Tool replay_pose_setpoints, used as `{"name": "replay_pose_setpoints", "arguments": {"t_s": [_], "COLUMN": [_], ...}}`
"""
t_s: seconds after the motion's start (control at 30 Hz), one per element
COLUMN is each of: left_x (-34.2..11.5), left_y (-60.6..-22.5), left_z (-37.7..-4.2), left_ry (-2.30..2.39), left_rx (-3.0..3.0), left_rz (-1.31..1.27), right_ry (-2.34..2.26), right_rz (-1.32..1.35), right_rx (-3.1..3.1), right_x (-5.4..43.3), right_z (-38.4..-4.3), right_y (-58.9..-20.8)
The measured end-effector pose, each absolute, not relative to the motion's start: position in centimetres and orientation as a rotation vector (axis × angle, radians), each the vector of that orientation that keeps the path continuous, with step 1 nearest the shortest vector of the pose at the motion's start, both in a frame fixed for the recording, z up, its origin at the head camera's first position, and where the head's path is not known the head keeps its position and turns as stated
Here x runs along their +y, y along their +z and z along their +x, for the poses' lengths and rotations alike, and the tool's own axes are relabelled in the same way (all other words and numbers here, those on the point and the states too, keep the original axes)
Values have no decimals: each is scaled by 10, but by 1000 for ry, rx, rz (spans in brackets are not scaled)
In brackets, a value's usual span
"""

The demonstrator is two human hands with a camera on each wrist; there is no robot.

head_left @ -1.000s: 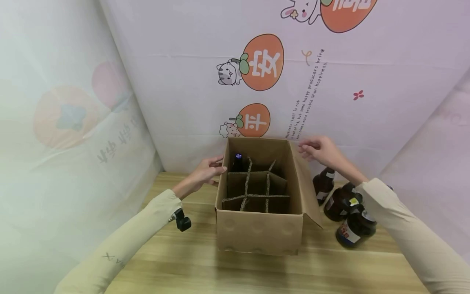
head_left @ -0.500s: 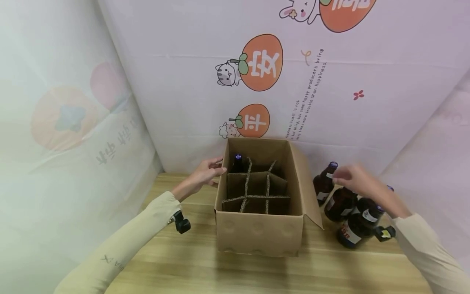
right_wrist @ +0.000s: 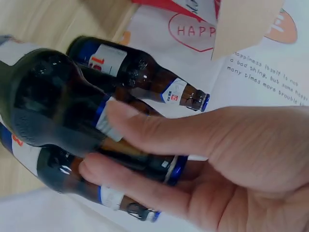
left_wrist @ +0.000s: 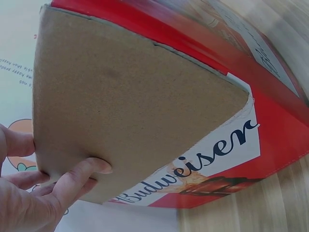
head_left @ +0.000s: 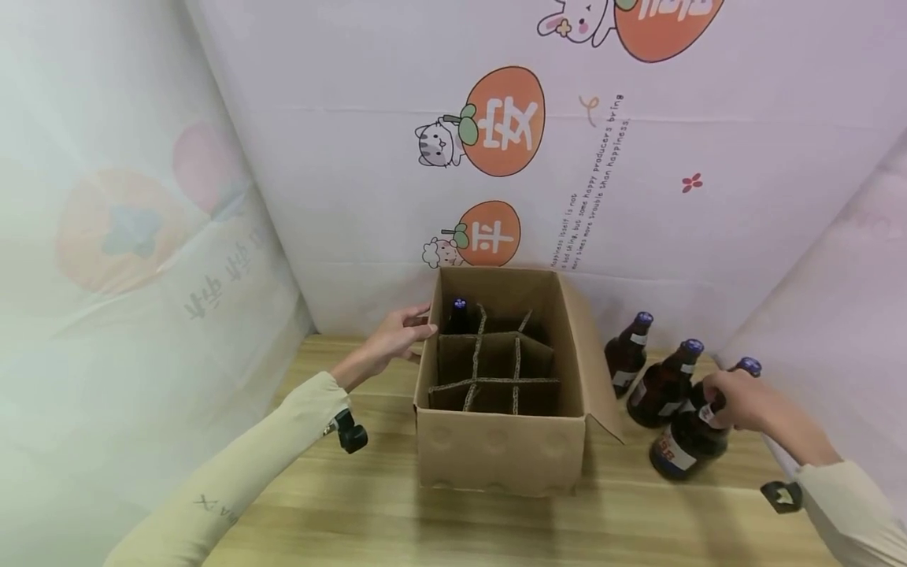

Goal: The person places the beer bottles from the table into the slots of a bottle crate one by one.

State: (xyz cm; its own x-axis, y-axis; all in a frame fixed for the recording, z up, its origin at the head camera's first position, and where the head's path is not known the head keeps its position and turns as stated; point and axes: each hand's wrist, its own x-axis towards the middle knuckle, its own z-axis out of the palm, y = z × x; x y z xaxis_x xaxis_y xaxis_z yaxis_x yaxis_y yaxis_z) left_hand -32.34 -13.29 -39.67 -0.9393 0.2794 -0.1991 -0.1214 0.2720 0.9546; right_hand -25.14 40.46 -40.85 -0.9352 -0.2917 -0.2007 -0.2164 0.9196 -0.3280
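Left hand (head_left: pixel 393 335): at the carton's left rim; fingers spread slightly apart, thumb near the top edge, one fingertip pressing into the brown panel (left_wrist: pixel 135 87) on that side.
Right hand (head_left: pixel 754 405): well right of the carton; thumb and fingers pinching the gripped bottle (head_left: pixel 683 453) by its neck, thumb on one side, forefinger along the other.
Gripped bottle: right of the carton, nearest the person among those outside it; brown glass, some blur. Whether its base bears on the bench (head_left: pixel 340 520), cannot tell.
Bottle axis: long axis roughly upright, base down, neck up into the fingers; blue cap (right_wrist: pixel 177 170) toward the palm.
Second bottle (head_left: pixel 627 354): just right of the carton's side flap (head_left: pixel 597 366), upright, cap up.
Third bottle (head_left: pixel 662 390): farther right of the carton, upright, cap up.
Fourth bottle (head_left: pixel 749 365): farthest right of the carton, partly behind the right hand, cap up.
Carton (head_left: pixel 499 453): on the bench, top uncovered, cardboard divider (head_left: pixel 476 358) inside.
Carton bottle (head_left: pixel 459 315): carton's far left compartment, cap up.
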Motion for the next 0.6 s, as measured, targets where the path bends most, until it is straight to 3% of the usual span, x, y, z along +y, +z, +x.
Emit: {"name": "replay_pose_setpoints", "arguments": {"t_s": [0.2, 0.6], "left_x": [-133, -133], "left_y": [-398, -398], "left_z": [-322, -323], "left_ry": [1710, 1704], "left_rx": [2224, 2240], "left_rz": [140, 138], "right_ry": [-420, -1190], "right_rz": [-541, -83], "right_rx": [3034, 3113], "right_x": [400, 366], "right_z": [-250, -248], "right_y": [-424, -485]}}
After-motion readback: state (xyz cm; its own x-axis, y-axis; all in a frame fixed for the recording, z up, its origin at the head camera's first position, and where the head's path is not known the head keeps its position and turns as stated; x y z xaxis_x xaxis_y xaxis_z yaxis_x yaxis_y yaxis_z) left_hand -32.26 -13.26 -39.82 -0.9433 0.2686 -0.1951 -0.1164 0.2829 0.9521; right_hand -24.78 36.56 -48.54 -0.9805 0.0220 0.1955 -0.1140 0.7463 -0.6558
